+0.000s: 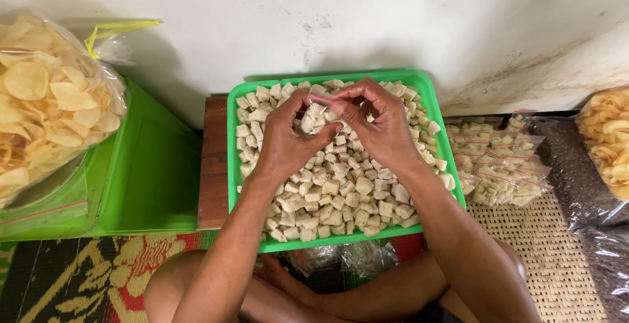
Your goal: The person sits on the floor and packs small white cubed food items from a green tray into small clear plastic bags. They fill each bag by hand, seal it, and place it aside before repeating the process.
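Observation:
A green plastic tray (230, 166) full of pale, square cracker pieces (341, 195) sits on the floor in front of me. Above its far half, my left hand (285, 141) and my right hand (380, 123) both pinch a small clear zip bag (316, 114) filled with the same pieces. The fingertips of both hands meet along the bag's red-striped top edge. My crossed legs lie below the tray.
A large clear bag of round chips (46, 100) leans on a green box (151, 172) at left. Several small filled zip bags (501, 166) lie on a woven mat (557, 264) at right, beside dark packets (576, 172) and another chip bag (606, 136). A white wall is behind.

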